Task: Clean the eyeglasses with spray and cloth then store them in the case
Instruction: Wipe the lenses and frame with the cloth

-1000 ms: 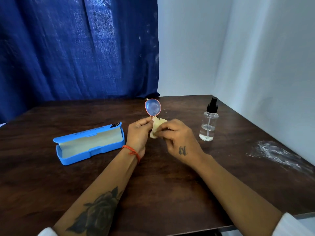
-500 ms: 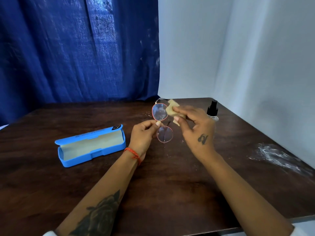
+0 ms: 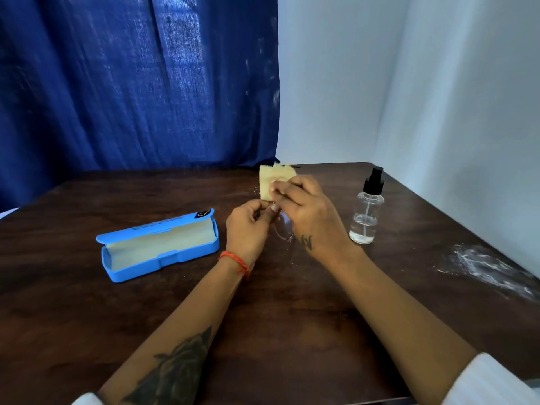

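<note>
Pink-rimmed eyeglasses (image 3: 284,229) hang above the middle of the table, held at the bridge by my left hand (image 3: 248,226). Only the lower lens shows between my hands. My right hand (image 3: 306,206) pinches a pale yellow cloth (image 3: 270,179) over the upper lens, which the cloth hides. To the left an open blue eyeglass case (image 3: 157,247) lies on the dark wooden table (image 3: 277,317), its cream lining showing. A clear spray bottle (image 3: 366,211) with a black pump stands upright to the right of my hands.
A white smear (image 3: 491,270) marks the table near its right edge. A blue curtain (image 3: 131,83) hangs behind the table at the left, and white walls close the back and right sides.
The cloth came off the lower lens, rose, and now covers the upper lens. My right hand has moved up and back in beside my left, uncovering the spray bottle.
</note>
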### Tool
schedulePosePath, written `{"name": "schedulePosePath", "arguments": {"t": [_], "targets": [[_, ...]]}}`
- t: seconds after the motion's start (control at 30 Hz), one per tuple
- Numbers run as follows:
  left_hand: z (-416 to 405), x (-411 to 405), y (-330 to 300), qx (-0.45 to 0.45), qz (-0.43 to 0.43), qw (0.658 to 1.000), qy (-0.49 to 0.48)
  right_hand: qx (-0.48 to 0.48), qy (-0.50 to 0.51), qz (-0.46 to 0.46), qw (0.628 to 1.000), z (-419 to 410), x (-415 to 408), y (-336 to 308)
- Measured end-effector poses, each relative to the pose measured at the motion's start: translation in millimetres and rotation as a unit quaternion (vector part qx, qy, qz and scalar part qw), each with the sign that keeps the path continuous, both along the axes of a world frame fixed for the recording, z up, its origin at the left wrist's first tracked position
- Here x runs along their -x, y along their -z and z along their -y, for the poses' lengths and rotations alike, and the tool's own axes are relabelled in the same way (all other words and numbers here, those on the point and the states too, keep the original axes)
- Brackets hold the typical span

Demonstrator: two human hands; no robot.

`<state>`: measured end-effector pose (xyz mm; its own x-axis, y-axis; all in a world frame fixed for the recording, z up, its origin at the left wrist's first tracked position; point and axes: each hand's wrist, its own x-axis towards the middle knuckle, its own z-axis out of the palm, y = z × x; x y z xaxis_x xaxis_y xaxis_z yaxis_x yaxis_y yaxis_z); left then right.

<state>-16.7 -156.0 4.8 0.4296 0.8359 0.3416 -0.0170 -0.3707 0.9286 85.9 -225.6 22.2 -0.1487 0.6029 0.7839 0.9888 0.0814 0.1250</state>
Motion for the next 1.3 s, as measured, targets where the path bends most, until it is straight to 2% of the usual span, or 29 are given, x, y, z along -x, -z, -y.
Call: {"name": "schedulePosePath", "arguments": {"t": [0.07, 0.2, 0.3, 0.43, 0.53, 0.77, 0.93, 1.13, 1.3], "targets": [[-1, 0, 0, -0.007, -0.014, 1.0, -0.013, 0.013, -0.028, -0.004, 1.0, 1, -1, 3], [-1, 1, 2, -0.042, -0.045, 0.998, -0.019, -0.037, -0.062, -0.045, 0.996, 7, -3, -1], [-2, 1, 2, -0.075, -0.067, 0.994, -0.032, -0.066, -0.044, -0.061, 0.995, 11, -3, -4], [0, 2, 0, -0.073, -0.06, 0.995, -0.025, -0.087, 0.006, -0.053, 0.995, 8, -3, -6], [3, 2, 0, -0.074, -0.057, 0.996, -0.013, -0.075, 0.029, -0.036, 0.996, 2, -1, -4], [3, 4, -1, -0.067, -0.061, 0.996, -0.018, -0.021, -0.024, -0.022, 0.999, 0, -4, 4], [1, 4, 0, -0.079, -0.089, 0.993, -0.024, -0.048, -0.046, -0.066, 0.996, 9, -5, -3], [1, 3, -1, -0.056, -0.055, 0.997, -0.008, -0.113, -0.004, -0.09, 0.989, 12, -11, -6], [3, 2, 1, -0.07, -0.049, 0.996, 0.003, -0.068, 0.018, -0.07, 0.995, 1, 1, -1]]}}
